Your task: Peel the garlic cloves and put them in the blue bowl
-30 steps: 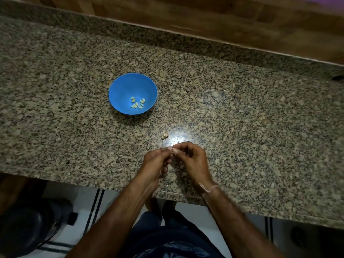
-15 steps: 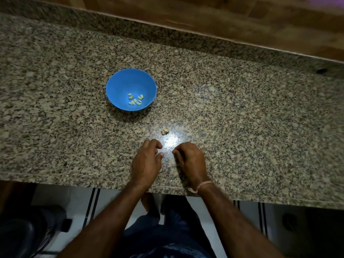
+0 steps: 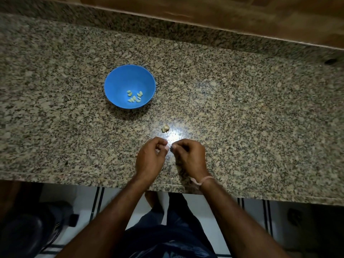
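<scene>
From the head view, a blue bowl [image 3: 119, 84] sits upright on the speckled granite counter [image 3: 260, 108], left of centre and well away from the near edge. At its bottom lies a small cluster of pale, peeled garlic cloves [image 3: 134, 96], about seven of them, loosely grouped and touching in places. The bowl holds nothing else.

Between the bowl and the hands, a single small garlic piece [image 3: 165, 128] with its skin on lies on the counter beside a bright glare spot, apart from the bowl and just beyond the fingertips.

Both hands hover low over the counter near its front edge, backs up. The left hand [image 3: 150, 157] has its fingers curled in, thumb and forefinger drawn together at the tip. The right hand [image 3: 189, 155] is curled the same way, its fingertips almost meeting those of the left. A tiny pale spot shows where they meet. I cannot tell whether it is a clove or a nail, so whether either hand holds anything is unclear. A thin pale band [image 3: 202, 180] circles the right wrist.
</scene>
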Motion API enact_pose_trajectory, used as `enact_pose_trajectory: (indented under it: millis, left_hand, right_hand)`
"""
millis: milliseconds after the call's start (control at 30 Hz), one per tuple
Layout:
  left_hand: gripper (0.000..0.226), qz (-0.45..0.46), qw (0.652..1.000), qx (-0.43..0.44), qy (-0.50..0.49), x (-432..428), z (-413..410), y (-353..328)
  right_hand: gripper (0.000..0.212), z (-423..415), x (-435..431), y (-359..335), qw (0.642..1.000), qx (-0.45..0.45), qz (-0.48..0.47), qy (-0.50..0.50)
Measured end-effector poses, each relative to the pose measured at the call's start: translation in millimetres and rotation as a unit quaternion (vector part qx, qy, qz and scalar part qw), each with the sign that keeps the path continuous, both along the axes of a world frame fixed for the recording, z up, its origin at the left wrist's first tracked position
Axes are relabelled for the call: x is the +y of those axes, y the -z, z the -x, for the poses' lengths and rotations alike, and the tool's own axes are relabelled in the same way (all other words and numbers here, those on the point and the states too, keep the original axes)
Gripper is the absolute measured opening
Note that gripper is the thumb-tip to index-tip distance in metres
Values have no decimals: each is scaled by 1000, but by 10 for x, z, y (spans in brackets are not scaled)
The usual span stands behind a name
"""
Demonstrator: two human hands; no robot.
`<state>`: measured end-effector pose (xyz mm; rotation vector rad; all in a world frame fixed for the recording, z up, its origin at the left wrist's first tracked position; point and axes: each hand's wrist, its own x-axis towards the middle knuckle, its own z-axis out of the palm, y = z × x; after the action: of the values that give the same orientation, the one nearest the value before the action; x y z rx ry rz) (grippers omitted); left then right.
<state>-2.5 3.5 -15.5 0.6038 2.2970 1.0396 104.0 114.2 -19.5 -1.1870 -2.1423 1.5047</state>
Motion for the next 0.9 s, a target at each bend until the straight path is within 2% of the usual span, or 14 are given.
enact_pose_trajectory:
  millis: [67, 200, 333, 400, 467, 567, 633, 667, 700, 767, 833, 900]
  left_hand:
    - [2, -42, 996, -71, -28, 45, -20, -34]
    - [7, -48, 994, -78, -58, 40, -44, -81]
    - [7, -77, 991, -96, -55, 36, -47, -151]
    - [9, -84, 989, -106, -53, 40, -52, -180]
    - [11, -89, 986, -133, -49, 42, -41, -198]
    - [17, -113, 952, -272, -81, 69, 1, -204]
    - [19, -99, 929, -340, -108, 74, 12, -229]
    - [19, -96, 925, -349, -114, 72, 7, -236]
    - [19, -105, 930, -335, -113, 66, -6, -227]
    - [14, -117, 965, -222, -76, 45, -31, -201]
    - [7, -97, 991, -90, -34, 22, -54, -204]
    - [7, -93, 995, -42, -15, 7, -57, -221]
  right_hand:
    - [7, 5, 2, -46, 993, 49, 106, 21]
    - [11, -43, -36, -55, 960, 88, 253, 78]
    - [18, -28, -24, -78, 931, 110, 329, 113]
    - [17, -27, 11, -136, 929, 107, 339, 106]
    - [16, -43, 46, -194, 940, 97, 315, 84]
    - [11, -69, 95, -215, 989, 63, 134, 26]
    - [8, -65, 102, -207, 998, 46, 37, -11]
    - [8, -61, 100, -220, 999, 38, 23, -16]
    - [10, -57, 102, -238, 999, 30, 36, -11]
    - [18, -45, 123, -283, 984, 29, 173, 28]
    - [24, -15, 115, -335, 931, 35, 355, 80]
    - [20, 5, 105, -347, 900, 9, 422, 107]
